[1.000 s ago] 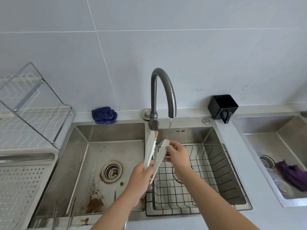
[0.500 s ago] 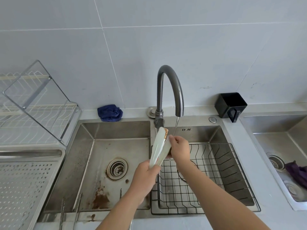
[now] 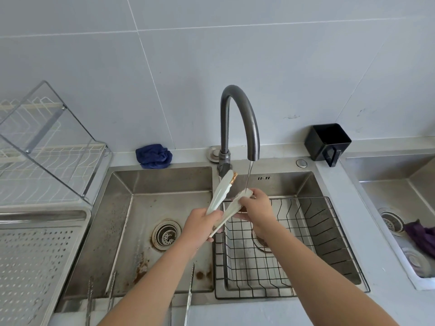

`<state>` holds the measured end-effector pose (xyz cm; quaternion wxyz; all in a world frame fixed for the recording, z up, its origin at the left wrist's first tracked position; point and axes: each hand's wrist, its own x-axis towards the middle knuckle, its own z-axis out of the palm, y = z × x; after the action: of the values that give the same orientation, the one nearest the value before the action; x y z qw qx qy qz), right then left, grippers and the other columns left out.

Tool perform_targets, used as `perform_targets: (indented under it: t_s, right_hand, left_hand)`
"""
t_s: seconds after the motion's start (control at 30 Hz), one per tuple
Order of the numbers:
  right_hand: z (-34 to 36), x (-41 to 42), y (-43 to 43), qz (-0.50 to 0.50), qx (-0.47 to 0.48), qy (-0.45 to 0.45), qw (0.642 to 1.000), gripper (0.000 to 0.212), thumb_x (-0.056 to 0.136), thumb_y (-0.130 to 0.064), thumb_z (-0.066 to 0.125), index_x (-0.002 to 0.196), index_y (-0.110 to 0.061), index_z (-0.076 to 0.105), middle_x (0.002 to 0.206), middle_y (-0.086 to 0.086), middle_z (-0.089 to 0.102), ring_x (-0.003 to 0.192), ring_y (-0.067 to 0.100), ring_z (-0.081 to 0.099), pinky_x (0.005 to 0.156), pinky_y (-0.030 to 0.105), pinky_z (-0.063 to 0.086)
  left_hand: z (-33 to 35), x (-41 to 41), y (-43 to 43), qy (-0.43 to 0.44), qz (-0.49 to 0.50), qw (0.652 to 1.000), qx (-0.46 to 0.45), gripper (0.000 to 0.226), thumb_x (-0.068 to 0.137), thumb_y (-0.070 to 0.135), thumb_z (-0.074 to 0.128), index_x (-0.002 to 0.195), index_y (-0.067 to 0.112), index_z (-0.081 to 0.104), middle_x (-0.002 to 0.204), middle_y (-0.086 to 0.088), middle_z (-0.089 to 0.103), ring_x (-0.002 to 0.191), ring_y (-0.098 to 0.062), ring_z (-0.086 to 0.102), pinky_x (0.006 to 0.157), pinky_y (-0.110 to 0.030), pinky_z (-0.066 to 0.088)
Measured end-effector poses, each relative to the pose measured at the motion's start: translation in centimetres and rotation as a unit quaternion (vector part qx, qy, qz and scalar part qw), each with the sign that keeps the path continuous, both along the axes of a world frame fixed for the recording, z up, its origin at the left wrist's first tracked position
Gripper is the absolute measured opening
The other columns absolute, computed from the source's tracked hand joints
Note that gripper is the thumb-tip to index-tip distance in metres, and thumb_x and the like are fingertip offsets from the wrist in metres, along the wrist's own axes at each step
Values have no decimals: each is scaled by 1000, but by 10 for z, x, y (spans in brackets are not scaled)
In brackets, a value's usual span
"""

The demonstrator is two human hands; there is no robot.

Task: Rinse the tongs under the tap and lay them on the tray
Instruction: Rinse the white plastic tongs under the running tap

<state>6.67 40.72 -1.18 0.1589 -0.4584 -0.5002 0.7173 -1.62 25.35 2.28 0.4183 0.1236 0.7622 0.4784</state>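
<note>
Tray [image 3: 35, 255] near left, on bench beside sink [image 3: 164, 182]. Left hand [image 3: 202, 224]: fingers wrapped round hinge end of tongs [image 3: 220, 195], held over sink. Right hand [image 3: 256, 208]: fingers pinch one arm's tip under water stream [image 3: 248, 175]. Tongs pale, flat-armed, arms splayed, orange-brown residue on far tip. Likely light, stiff, springy, slippery when wet; safest grip near hinge. Tap [image 3: 240, 118] behind.
</note>
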Motion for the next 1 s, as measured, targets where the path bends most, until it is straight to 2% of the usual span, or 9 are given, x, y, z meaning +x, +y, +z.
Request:
perform_targets:
  t_s: [0.23,0.37,0.43,0.53,0.63,0.73,0.8,0.9,1.0]
  right_hand:
    - [6,-4,-5,-52,68,-23,996,9,101,-14,58,104,-7,62,93,18,73,66,24,77,55,40,63]
    - [-2,-7,-34,48,41,11,998,38,85,0,75,115,-7,53,105,18,72,78,24,79,62,33,63]
    - [1,-9,-33,18,36,17,999,29,88,-3,73,111,-4,57,100,20,74,77,26,78,60,33,62]
    - [0,-11,-24,-23,38,-18,999,17,97,-15,64,105,-1,61,94,22,75,75,28,76,68,44,63]
    - [-2,-13,-29,-42,-3,27,999,15,94,-2,61,108,3,58,100,27,72,81,31,71,80,54,62]
    - [-1,-13,-24,-52,-43,64,996,38,85,15,62,118,-1,55,107,16,76,87,32,72,85,51,60]
    - [0,-13,-11,-83,-35,53,995,32,88,8,67,116,-2,55,107,17,75,81,30,72,82,49,63]
    - [-1,-15,1,-156,-46,34,986,14,100,-18,63,108,-7,59,87,16,77,75,30,76,69,45,65]
    - [-3,-14,-5,-116,-47,25,992,14,99,-9,56,112,-4,57,85,13,79,69,27,76,62,39,64]
  left_hand:
    - [6,-4,2,-51,8,998,35,37,76,34,68,95,4,77,94,-25,76,74,-24,72,50,-29,48]
    - [12,-8,7,-46,10,997,57,24,83,32,60,92,28,82,91,-12,78,72,-12,72,53,-22,53]
    - [13,-11,9,-56,7,996,69,23,87,35,61,94,26,81,90,-5,81,79,-16,77,59,-27,57]
    - [14,-10,9,-63,3,995,81,23,94,35,58,95,32,81,93,-3,81,78,-18,77,55,-26,58]
    - [9,-7,10,-62,7,995,83,24,95,29,57,107,31,77,94,-13,79,77,-21,73,51,-27,52]
    - [6,-9,10,-79,22,993,85,22,97,30,60,112,21,73,90,-13,73,72,-23,68,49,-29,50]
    - [7,-12,10,-82,19,993,84,23,98,25,59,118,17,69,97,-14,74,73,-25,70,51,-30,52]
    - [6,-15,10,-38,-5,997,68,22,98,18,58,118,20,69,103,-12,78,86,-31,74,54,-27,46]
    - [3,-18,6,-3,-13,999,53,12,97,19,60,102,21,71,104,-17,76,86,-33,69,54,-28,42]
